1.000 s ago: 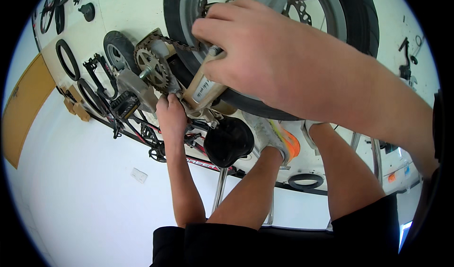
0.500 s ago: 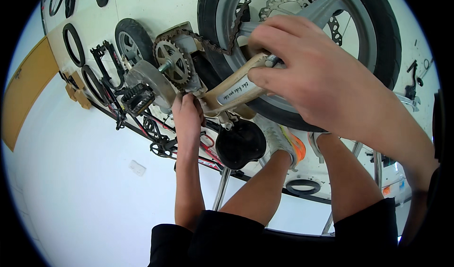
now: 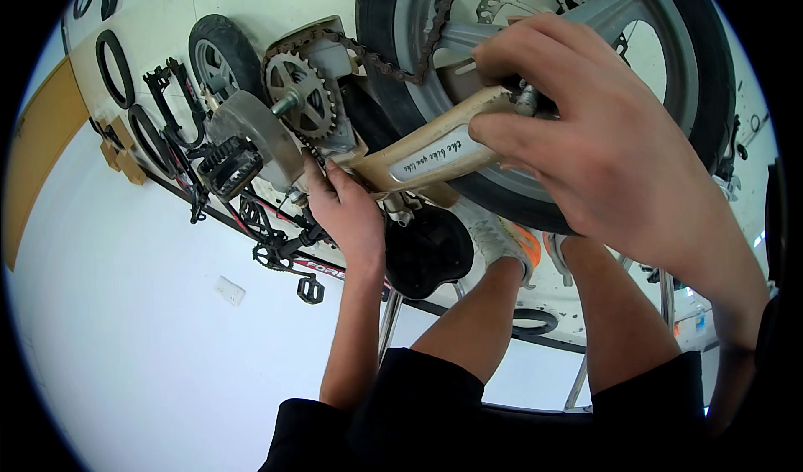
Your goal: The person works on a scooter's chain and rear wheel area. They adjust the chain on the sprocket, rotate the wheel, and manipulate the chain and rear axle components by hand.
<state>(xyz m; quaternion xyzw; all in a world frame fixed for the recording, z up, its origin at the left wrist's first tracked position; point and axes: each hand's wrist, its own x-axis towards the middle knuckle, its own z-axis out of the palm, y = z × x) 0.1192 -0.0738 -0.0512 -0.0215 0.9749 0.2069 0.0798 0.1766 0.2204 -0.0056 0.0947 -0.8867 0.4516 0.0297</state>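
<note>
A bicycle chain (image 3: 381, 64) drapes over the toothed chainring (image 3: 301, 95) and runs up across the grey spoked wheel (image 3: 393, 28), one end loose. Below the chainring, my left hand (image 3: 347, 221) pinches the chain's lower run between thumb and fingers. My right hand (image 3: 602, 146) is closed around the far end of the beige frame arm (image 3: 435, 150), beside a metal bolt; its fingertips are partly hidden. A black pedal (image 3: 230, 168) and a dull round cover (image 3: 255, 137) sit left of the chainring. A black saddle (image 3: 428, 253) hangs below the frame arm.
A small wheel (image 3: 224, 58), loose tyres (image 3: 114, 69) and bike frame parts (image 3: 180, 104) lie at the left. Cardboard boxes (image 3: 123, 158) stand near a yellow door (image 3: 42, 154). My legs and shoes (image 3: 502, 246) are below the wheel.
The view has shifted slightly. My left hand has turned, and its thumb and fingers now show around the lower chain. The chain's loose end sits higher. My right hand stays at the frame arm's end.
</note>
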